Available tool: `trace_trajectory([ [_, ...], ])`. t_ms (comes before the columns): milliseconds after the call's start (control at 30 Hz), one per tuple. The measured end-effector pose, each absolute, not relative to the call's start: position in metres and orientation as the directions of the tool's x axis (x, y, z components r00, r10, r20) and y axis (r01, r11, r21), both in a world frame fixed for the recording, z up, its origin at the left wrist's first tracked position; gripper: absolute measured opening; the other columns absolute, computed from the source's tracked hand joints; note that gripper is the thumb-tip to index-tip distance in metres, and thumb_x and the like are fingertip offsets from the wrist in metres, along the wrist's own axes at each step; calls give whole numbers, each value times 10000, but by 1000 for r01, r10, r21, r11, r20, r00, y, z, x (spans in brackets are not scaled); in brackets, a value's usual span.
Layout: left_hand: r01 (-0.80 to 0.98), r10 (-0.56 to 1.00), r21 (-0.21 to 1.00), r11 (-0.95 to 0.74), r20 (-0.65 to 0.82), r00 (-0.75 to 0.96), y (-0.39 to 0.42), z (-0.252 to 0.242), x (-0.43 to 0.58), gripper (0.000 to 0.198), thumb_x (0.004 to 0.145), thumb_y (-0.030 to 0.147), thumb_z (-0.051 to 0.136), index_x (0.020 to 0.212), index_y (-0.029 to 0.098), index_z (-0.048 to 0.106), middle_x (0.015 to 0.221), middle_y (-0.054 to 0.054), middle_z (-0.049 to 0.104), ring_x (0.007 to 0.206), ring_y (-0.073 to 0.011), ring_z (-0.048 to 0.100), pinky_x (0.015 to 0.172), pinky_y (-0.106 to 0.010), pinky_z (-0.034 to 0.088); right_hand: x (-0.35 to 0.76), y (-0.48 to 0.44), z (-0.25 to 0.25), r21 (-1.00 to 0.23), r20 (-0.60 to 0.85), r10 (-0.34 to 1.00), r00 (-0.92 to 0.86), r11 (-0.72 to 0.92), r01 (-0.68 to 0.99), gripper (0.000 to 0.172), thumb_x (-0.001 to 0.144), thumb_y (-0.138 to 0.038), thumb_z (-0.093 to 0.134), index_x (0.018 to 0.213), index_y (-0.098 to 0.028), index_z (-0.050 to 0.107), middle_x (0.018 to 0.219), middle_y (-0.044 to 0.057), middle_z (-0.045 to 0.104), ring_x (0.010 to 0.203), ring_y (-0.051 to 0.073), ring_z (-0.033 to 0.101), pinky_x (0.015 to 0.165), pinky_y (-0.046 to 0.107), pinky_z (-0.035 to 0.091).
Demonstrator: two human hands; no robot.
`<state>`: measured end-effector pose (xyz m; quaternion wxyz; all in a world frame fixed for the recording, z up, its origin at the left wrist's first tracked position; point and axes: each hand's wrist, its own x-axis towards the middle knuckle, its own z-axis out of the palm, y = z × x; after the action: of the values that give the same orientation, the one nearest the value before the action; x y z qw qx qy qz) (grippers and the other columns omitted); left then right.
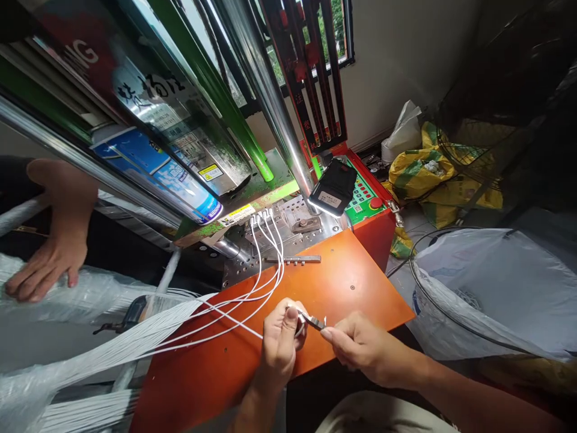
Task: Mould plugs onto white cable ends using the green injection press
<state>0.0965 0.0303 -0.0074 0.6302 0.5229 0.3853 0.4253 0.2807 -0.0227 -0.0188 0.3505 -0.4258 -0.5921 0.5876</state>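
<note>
My left hand (282, 337) is closed above the orange board (351, 264), near its front edge, gripping the end of a white cable (246, 326). My right hand (360, 346) pinches a small dark metal tool (314, 322), whose other end reaches to my left fingertips. What lies between those fingertips is too small to make out. Several white cables (280, 264) curve from the machine's metal mould (265, 231) across the board to a bundle (148, 340) at the left. A metal bar with small pegs (300, 260) lies at the board's back edge.
Another person's hand (49, 258) rests on plastic-wrapped cable at the left. Behind the board stand the machine's steel column (274, 102), a spray can (157, 174), and a black device (333, 187) by the green control panel (363, 195). A white-lined bin (491, 294) stands right.
</note>
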Motion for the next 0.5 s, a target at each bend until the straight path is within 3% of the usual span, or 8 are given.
trace_trajectory([
  [67, -179, 895, 968, 174, -79, 440, 35, -6, 92, 495, 1002, 583, 624, 752, 175, 500, 646, 33, 410, 470, -43, 229, 422, -192, 147, 281, -22, -18, -986, -104, 860, -499, -153, -60, 772, 1093, -695, 291, 571, -179, 530, 512, 22, 496, 497, 121, 431, 537, 281, 311],
  [100, -189, 884, 963, 191, -85, 460, 37, -6, 91, 498, 1000, 585, 628, 751, 174, 499, 648, 34, 411, 464, -38, 222, 416, -186, 147, 280, -23, -18, -990, -89, 868, -488, -130, -51, 777, 1097, -692, 281, 588, -173, 555, 543, 32, 526, 519, 126, 456, 551, 281, 326],
  [133, -190, 886, 962, 196, -91, 454, 38, -7, 90, 498, 998, 582, 634, 751, 172, 497, 653, 34, 415, 464, -34, 226, 413, -178, 152, 278, -24, -19, -998, -62, 902, -428, -57, 24, 758, 1107, -666, 285, 613, -169, 571, 593, 40, 556, 551, 131, 474, 570, 284, 330],
  [200, -185, 914, 962, 200, -116, 388, 38, -8, 90, 500, 988, 576, 659, 754, 169, 487, 667, 35, 425, 479, -33, 255, 418, -160, 172, 272, -28, -23, -933, 69, 973, -220, 141, 332, 662, 1128, -575, 331, 679, -168, 595, 731, 54, 596, 643, 147, 494, 610, 301, 309],
  [300, -205, 939, 946, 252, -189, 286, 36, -8, 93, 532, 945, 599, 716, 759, 164, 473, 673, 38, 438, 508, -31, 305, 445, -137, 219, 265, -32, -28, -625, 375, 926, -36, 281, 728, 468, 1131, -423, 426, 786, -181, 629, 876, 65, 597, 773, 190, 498, 662, 335, 284],
  [367, -223, 941, 933, 283, -225, 252, 35, -6, 95, 560, 905, 623, 754, 756, 160, 476, 657, 44, 432, 517, -30, 326, 459, -129, 249, 264, -32, -31, -501, 497, 867, -30, 315, 806, 381, 1118, -363, 478, 814, -186, 622, 909, 69, 597, 821, 210, 503, 687, 345, 301],
  [500, -211, 940, 922, 326, -292, 178, 34, -1, 97, 611, 797, 655, 845, 762, 157, 493, 661, 46, 449, 536, -34, 381, 476, -124, 307, 267, -25, -32, -393, 592, 802, -78, 372, 841, 330, 1077, -317, 572, 773, -190, 588, 921, 73, 606, 841, 225, 500, 707, 355, 324],
])
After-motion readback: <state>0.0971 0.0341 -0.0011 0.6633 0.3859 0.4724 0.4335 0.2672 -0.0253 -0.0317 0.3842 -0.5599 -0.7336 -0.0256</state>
